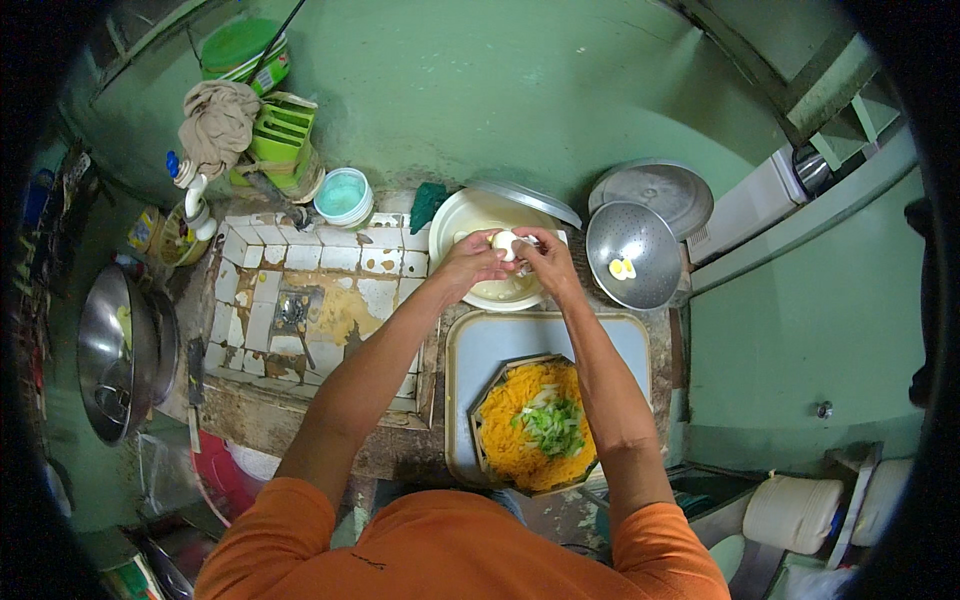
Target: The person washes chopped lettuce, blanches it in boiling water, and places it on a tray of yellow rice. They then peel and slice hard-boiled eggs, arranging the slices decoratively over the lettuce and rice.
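Two hands share one white egg [505, 245] above the cream basin [440, 238].

I see the left hand's [474, 264] fingers closed around the egg, apparently to steady it, while the right hand's [546, 264] fingers are pinched together against its right side, with pale bits, perhaps shell, beneath them. Held over the basin at the bench's [400, 455] back edge, anything falling would land inside. A metal lid [530, 200] rests across the basin's far rim, leaving the front accessible. By the bench's right edge, the colander [648, 240] keeps yolk-showing egg pieces [622, 269] contained. Near the front edge, a pale tray [468, 372] carries an octagonal container [482, 392] of orange food topped with chopped greens, both within easy reach.
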`<state>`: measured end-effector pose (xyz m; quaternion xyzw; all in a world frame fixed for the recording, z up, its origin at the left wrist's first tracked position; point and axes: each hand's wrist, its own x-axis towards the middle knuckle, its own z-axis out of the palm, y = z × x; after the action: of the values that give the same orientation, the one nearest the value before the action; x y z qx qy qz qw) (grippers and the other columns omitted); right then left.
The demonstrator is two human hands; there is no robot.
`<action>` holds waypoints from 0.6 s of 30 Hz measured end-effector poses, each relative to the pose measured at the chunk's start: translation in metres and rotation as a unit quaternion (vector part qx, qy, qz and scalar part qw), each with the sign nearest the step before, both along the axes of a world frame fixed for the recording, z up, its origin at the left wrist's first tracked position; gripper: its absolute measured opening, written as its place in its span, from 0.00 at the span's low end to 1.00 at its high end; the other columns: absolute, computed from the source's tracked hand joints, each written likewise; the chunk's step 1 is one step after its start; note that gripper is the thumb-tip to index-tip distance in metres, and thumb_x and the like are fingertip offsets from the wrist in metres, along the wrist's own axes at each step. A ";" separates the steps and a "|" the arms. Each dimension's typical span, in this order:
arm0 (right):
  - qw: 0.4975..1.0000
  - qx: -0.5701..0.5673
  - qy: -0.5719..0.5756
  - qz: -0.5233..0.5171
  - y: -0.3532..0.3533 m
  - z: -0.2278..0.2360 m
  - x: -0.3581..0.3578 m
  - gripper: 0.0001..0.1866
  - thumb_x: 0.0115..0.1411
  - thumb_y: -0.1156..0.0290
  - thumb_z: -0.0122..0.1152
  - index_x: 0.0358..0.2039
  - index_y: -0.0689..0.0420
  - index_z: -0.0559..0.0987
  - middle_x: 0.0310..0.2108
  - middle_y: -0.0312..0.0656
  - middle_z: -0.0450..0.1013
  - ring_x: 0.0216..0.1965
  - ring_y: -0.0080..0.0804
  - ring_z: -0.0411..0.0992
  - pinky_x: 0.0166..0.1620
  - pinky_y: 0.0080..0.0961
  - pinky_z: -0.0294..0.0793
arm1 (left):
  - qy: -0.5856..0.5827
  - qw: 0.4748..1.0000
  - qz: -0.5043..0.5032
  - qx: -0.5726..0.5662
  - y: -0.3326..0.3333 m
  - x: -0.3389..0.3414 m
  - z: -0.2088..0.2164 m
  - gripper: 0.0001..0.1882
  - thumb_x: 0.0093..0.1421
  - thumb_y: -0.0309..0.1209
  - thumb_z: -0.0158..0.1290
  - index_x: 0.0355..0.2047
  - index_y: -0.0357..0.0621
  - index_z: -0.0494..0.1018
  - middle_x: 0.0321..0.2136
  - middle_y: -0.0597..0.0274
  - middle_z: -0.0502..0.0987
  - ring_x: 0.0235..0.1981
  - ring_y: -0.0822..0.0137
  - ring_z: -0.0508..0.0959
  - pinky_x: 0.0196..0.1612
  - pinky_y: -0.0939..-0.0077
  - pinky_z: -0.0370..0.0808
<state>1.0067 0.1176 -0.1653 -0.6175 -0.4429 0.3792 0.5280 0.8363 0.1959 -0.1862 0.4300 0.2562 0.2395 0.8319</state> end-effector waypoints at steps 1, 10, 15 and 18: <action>1.000 0.002 0.021 0.007 0.000 0.001 -0.001 0.15 0.55 0.70 0.61 0.43 0.61 0.79 0.25 0.38 0.77 0.26 0.22 0.74 0.32 0.19 0.72 | -0.002 1.000 0.003 0.006 0.000 0.001 0.000 0.24 0.61 0.29 0.57 0.55 0.39 0.63 0.44 0.54 0.76 0.42 0.64 0.80 0.45 0.72 0.78; 0.999 -0.005 -0.031 -0.027 0.001 -0.008 0.009 0.14 0.57 0.70 0.60 0.43 0.60 0.79 0.30 0.37 0.76 0.29 0.20 0.72 0.35 0.20 0.72 | -0.004 0.997 -0.035 -0.062 0.000 0.002 0.002 0.22 0.62 0.32 0.57 0.54 0.41 0.64 0.44 0.57 0.76 0.45 0.66 0.79 0.46 0.74 0.77; 1.000 0.003 0.015 -0.014 0.001 -0.014 0.009 0.15 0.59 0.66 0.62 0.44 0.60 0.79 0.31 0.38 0.76 0.30 0.22 0.72 0.35 0.21 0.72 | -0.049 0.997 -0.025 -0.062 -0.004 0.004 0.002 0.21 0.62 0.32 0.57 0.54 0.44 0.66 0.45 0.60 0.76 0.46 0.67 0.78 0.49 0.72 0.76; 0.999 -0.012 0.029 0.015 -0.001 -0.010 0.006 0.17 0.59 0.64 0.64 0.46 0.60 0.78 0.32 0.38 0.76 0.31 0.22 0.73 0.35 0.20 0.73 | -0.014 1.000 -0.014 -0.021 -0.004 0.010 0.001 0.21 0.62 0.30 0.57 0.54 0.43 0.67 0.44 0.61 0.76 0.44 0.69 0.78 0.48 0.72 0.76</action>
<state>1.0131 0.1164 -0.1753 -0.6058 -0.4321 0.4103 0.5273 0.8462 0.1922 -0.1855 0.4123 0.2435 0.2285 0.8476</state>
